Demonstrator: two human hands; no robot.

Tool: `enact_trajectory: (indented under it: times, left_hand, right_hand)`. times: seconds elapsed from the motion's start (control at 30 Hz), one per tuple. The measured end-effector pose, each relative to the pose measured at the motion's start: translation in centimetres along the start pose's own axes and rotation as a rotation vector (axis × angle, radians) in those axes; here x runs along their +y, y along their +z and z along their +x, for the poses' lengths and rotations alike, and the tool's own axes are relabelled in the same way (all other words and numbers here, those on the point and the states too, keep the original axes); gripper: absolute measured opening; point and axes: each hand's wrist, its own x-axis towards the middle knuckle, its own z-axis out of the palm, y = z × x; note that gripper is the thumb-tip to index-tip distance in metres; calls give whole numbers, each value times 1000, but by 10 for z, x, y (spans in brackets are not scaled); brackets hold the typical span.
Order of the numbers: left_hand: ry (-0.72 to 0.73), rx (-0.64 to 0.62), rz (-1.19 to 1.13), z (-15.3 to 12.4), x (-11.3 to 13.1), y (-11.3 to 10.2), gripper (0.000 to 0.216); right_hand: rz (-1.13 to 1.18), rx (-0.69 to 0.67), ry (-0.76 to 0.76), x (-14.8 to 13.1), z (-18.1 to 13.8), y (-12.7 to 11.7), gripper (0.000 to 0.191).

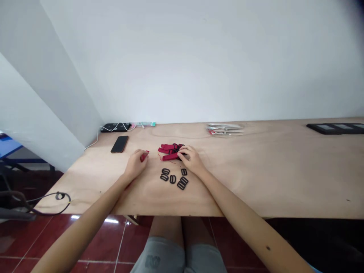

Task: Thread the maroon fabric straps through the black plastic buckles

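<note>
Head view: we are looking down at a plywood counter [256, 185] carrying a black phone [120, 144] and a heap of red straps [170, 151], with black plastic rings and sliders [173, 179] lying just below the heap. Our left hand [135, 165] is pinching a small red strap piece [144, 156] between closed fingers [139, 153], while our right hand [192, 159] is gripping the heap's right end with curled fingers [182, 151].

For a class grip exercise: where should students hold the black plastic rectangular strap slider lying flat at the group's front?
Pinch the black plastic rectangular strap slider by a long outer bar, from above: lying flat on the plywood table, it offers low edges but open slots for a fingertip.
</note>
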Motion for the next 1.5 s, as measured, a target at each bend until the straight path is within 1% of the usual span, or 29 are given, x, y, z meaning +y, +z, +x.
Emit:
enact_trajectory:
  times: [0.1, 0.17, 0.27, 0.33, 0.37, 0.43, 0.53, 0.6, 0.67, 0.7, 0.73, 0.8, 0.87, 0.93, 0.97, 1.03, 1.1, 1.17, 1.27, 1.37, 1.5]
  left_hand:
    - [-79, -50, 178, -14, -16, -14, 25]
    - [-124, -76, 214, -21, -23, -17, 32]
    - [-127, -95, 215, -24, -25, -18, 34]
    - [-110, -107, 245, -23, -23, -18, 30]
    - [-100, -113, 264, -23, -21, -18, 29]
    - [-80, -133, 281, -23, -16, -18, 29]
    - [-87, -146, 224, -22, -13, -18, 31]
    - [-108, -136, 160, -20, -15, -16, 34]
    - [-115, -131, 108, -16, -17, -16, 36]
    - [-110, -135, 87, -14, -18, -16, 33]
    - [-97, -144, 68, -11, -18, -17, 28]
    - [-53, -183, 33, -5, -13, -19, 17]
    - [-3, -256, 6, 1, -2, -20, 21]
    - [27, -352, -8, 8, 14, -18, 26]
    - [40, -378, -37, 11, 23, -14, 26]
    - [85, -403, -111, 17, 37, -4, 29]
    - [137, -403, -120, 22, 48, 12, 30]
    - [170, -382, -99, 26, 53, 29, 31]
    - [230, -406, -143, 29, 55, 50, 28]
    - [235, -402, -244, 27, 52, 59, 24]
    - [223, -386, -324, 22, 49, 61, 28]
  right_hand:
    - [16, 33, 8, -5, 2, -3, 30]
    - [17, 80, 23, -9, 2, -7, 41]
    - [18, 161, 73, -14, -3, -13, 57]
    - [29, 163, 129, -15, -8, -14, 63]
    - [33, 137, 157, -16, -11, -15, 65]
    - [20, 39, 181, -17, -17, -15, 67]
    - [-26, -124, 144, -18, -26, -22, 61]
    - [-31, -201, 120, -18, -33, -31, 49]
    - [-7, -277, 81, -19, -39, -43, 30]
    - [-15, -302, 60, -20, -41, -48, 22]
    - [-34, -333, 54, -21, -43, -53, 21]
    - [-78, -404, 64, -25, -45, -59, 27]
    - [-119, -475, 83, -30, -44, -62, 30]
    - [-155, -517, 91, -34, -41, -61, 30]
    - [-169, -527, 91, -36, -40, -60, 30]
    - [-177, -527, 95, -39, -38, -59, 28]
    - [-157, -517, 96, -40, -37, -58, 26]
    - [-117, -485, 101, -40, -37, -57, 26]
    - [7, -415, 156, -38, -39, -53, 22]
    - [129, -334, 237, -35, -40, -45, 20]
    - [235, -195, 241, -29, -37, -34, 20]
